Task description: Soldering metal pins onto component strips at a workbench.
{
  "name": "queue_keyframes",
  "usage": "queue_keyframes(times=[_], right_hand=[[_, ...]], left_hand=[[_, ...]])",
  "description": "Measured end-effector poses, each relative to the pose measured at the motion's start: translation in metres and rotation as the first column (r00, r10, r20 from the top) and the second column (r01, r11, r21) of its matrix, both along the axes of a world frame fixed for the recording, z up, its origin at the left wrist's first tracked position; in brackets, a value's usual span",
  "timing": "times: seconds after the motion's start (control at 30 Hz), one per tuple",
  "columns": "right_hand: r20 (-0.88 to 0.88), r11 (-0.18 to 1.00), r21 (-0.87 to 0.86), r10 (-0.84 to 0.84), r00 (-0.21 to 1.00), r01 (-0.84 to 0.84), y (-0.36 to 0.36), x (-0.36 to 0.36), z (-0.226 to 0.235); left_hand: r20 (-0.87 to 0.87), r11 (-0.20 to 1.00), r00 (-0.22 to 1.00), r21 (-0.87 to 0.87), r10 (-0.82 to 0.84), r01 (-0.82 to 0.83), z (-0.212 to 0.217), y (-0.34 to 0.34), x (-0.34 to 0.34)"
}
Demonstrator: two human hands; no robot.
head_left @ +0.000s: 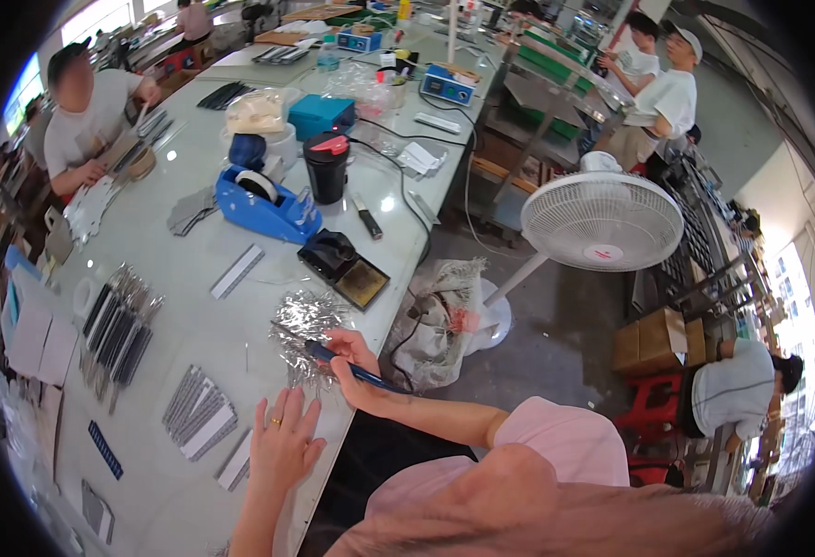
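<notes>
Glossy worktop (189, 325) | wire-lead pile (307, 311) ahead of left hand (286, 436) (spread, empty), forward-left of right hand (355, 353) (clamped on soldering iron (320, 350)), right nearer | iron axis slants forward-left

1. The left hand (283, 438) hides part of the strip (233, 468) beside it.
2. Below that hand, the lower edge cuts off the forearm (260, 522).
3. The right hand (355, 364) hides part of its tool (368, 376).
4. Beyond it, the wires (309, 317) are too fine to count.
</notes>
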State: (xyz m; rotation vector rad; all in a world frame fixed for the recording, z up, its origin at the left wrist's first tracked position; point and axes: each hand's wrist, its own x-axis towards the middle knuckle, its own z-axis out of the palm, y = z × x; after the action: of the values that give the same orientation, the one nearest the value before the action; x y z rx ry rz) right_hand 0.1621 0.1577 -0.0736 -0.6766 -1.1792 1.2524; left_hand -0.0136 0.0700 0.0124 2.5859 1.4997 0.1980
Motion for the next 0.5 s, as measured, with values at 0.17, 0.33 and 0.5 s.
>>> queue_keyframes(times=[0.17, 0.33, 0.5], right_hand=[[0.036, 1.000, 0.010, -0.008, 0.999, 0.008, -0.009, 0.003, 0.008], [-0.009, 0.998, -0.046, 0.038, 0.999, -0.038, -0.017, -0.007, -0.002], [0.163, 0.970, -0.171, -0.147, 0.976, 0.174, 0.000, 0.008, 0.017]], left_hand=[[-0.006, 0.961, 0.966, 0.106, 0.258, -0.256, -0.009, -0.039, 0.018], [0.139, 0.796, 0.790, 0.023, 0.597, -0.605, -0.028, -0.061, 0.076], [0.170, 0.632, 0.633, 0.067, 0.756, -0.772, -0.009, -0.037, 0.073]])
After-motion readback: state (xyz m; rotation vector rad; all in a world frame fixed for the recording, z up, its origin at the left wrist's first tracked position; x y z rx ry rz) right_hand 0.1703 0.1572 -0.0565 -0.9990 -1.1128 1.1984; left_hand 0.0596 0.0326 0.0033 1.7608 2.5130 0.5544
